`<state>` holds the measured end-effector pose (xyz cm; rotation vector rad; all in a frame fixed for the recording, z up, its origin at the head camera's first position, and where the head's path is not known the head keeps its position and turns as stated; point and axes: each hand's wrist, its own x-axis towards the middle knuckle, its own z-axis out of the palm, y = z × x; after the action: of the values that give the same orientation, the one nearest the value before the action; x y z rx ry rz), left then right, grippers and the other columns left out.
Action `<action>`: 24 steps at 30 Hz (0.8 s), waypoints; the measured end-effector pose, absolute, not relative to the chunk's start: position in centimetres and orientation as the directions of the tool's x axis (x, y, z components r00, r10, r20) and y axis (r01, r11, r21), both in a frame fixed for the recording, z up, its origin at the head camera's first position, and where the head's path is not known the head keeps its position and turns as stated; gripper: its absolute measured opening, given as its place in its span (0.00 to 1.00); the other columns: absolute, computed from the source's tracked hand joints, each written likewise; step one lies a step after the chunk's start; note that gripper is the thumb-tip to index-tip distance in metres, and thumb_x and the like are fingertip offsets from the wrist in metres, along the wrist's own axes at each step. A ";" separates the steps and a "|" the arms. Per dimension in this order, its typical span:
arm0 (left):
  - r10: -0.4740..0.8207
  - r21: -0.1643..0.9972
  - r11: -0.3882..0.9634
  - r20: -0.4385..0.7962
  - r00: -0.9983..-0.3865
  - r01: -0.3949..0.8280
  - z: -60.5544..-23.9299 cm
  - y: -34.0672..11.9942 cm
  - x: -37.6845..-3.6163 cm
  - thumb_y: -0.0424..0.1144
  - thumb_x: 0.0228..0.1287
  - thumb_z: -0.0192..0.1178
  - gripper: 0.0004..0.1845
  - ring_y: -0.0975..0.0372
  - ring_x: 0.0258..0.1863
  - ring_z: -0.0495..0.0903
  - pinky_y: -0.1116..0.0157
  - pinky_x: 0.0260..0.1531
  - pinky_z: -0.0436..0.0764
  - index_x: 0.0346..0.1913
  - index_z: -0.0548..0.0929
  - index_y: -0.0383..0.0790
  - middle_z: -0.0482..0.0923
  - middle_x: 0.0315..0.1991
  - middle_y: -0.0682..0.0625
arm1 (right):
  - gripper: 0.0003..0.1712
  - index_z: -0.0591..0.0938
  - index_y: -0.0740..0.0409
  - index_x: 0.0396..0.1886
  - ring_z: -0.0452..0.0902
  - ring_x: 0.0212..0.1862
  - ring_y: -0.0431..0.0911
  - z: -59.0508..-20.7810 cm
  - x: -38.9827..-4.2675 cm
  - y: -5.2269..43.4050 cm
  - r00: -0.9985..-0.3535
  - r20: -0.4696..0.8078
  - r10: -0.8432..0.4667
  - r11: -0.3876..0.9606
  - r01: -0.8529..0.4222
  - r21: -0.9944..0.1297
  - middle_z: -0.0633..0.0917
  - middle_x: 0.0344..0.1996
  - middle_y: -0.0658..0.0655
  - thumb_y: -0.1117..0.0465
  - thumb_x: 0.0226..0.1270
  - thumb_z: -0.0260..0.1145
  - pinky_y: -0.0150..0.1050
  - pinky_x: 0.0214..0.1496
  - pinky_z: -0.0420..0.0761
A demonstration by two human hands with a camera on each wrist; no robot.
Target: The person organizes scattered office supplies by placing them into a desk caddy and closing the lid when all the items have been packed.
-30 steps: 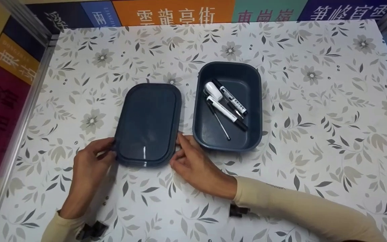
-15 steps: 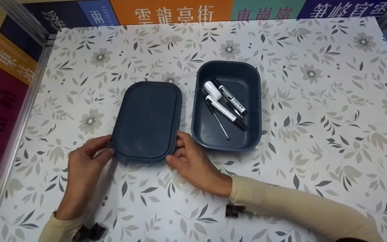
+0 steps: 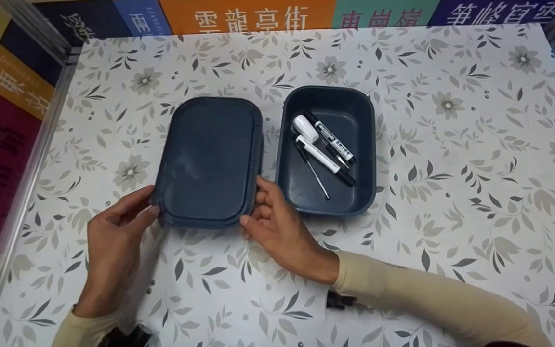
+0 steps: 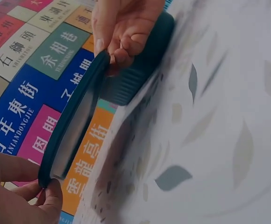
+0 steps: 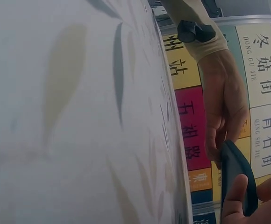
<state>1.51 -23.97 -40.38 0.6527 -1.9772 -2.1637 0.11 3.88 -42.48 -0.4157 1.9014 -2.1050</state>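
A dark blue rectangular lid [image 3: 210,159] is held up off the table between both hands. My left hand [image 3: 116,246] pinches its left edge near the front corner, thumb on one side and fingers on the other. On the opposite edge, my right hand [image 3: 289,231] grips the lid near its front right corner. The left wrist view shows the lid [image 4: 74,112] tilted and clear of the tabletop. Just right of it stands a matching uncovered box [image 3: 301,197]. Inside lie a white marker [image 3: 321,155], a black-and-white marker [image 3: 336,142], a thin pen [image 3: 316,177] and a white rounded object [image 3: 305,129].
The table has a white cover [image 3: 451,202] with a grey leaf and flower print. Coloured panels with large characters [image 3: 253,19] stand along its back and left sides. A metal rail [image 3: 27,193] runs down the left edge.
The lid has risen and moved slightly away from the body, looking larger in the head view. Both hands have gone with it, keeping their hold. The box and its contents have stayed put.
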 end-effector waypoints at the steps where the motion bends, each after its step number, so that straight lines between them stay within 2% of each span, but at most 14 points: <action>1: -0.385 0.973 -0.153 -0.218 -0.897 -0.172 -40.3 -23.9 1.5 0.15 0.68 0.66 0.21 0.54 0.59 0.86 0.69 0.54 0.88 0.62 0.88 0.26 0.90 0.54 0.39 | 0.44 0.55 0.69 0.86 0.82 0.41 0.48 -42.4 0.1 3.9 -0.924 0.034 -0.380 -0.110 0.008 -0.994 0.77 0.57 0.70 0.78 0.77 0.64 0.39 0.45 0.91; 4: -0.381 0.968 -0.207 -0.215 -0.899 -0.143 -40.0 -23.5 1.5 0.14 0.68 0.65 0.21 0.52 0.59 0.86 0.68 0.55 0.88 0.62 0.88 0.24 0.89 0.55 0.37 | 0.45 0.54 0.70 0.86 0.83 0.41 0.49 -42.0 0.2 4.1 -0.930 0.040 -0.365 -0.151 0.016 -0.988 0.76 0.58 0.70 0.78 0.77 0.64 0.39 0.46 0.91; 10: -0.348 0.969 -0.210 -0.196 -0.917 -0.128 -39.6 -22.8 1.4 0.12 0.67 0.64 0.22 0.50 0.60 0.84 0.68 0.56 0.88 0.63 0.87 0.23 0.88 0.58 0.35 | 0.46 0.52 0.70 0.88 0.83 0.46 0.52 -41.6 0.3 5.0 -0.937 0.038 -0.347 -0.223 0.043 -0.974 0.72 0.58 0.68 0.79 0.77 0.63 0.42 0.48 0.92; 13: -0.328 0.971 -0.200 -0.195 -0.924 -0.134 -39.5 -22.5 1.4 0.13 0.67 0.65 0.22 0.49 0.60 0.85 0.68 0.54 0.88 0.63 0.87 0.24 0.88 0.58 0.34 | 0.46 0.53 0.69 0.88 0.83 0.47 0.51 -41.4 0.2 5.6 -0.941 0.045 -0.335 -0.227 0.035 -0.973 0.74 0.58 0.68 0.79 0.77 0.62 0.41 0.48 0.91; 17: -0.296 0.973 -0.165 -0.202 -0.934 -0.158 -39.5 -22.0 1.5 0.15 0.68 0.67 0.22 0.50 0.59 0.86 0.66 0.56 0.88 0.64 0.87 0.26 0.88 0.58 0.35 | 0.46 0.53 0.68 0.88 0.83 0.47 0.50 -41.1 0.0 6.5 -0.946 0.054 -0.319 -0.242 0.027 -0.970 0.78 0.59 0.70 0.78 0.77 0.62 0.38 0.47 0.89; 24: -0.249 0.980 -0.131 -0.177 -0.952 -0.148 -39.5 -21.4 1.4 0.16 0.69 0.66 0.22 0.49 0.58 0.86 0.64 0.60 0.88 0.64 0.87 0.27 0.87 0.57 0.35 | 0.46 0.55 0.70 0.87 0.83 0.46 0.51 -40.7 -0.3 7.9 -0.956 0.052 -0.288 -0.224 0.015 -0.974 0.80 0.58 0.69 0.78 0.75 0.63 0.40 0.46 0.90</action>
<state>1.37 -21.37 -39.54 0.4627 -2.0243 -2.2653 -0.27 7.91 -40.67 -0.3288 1.8209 -2.2923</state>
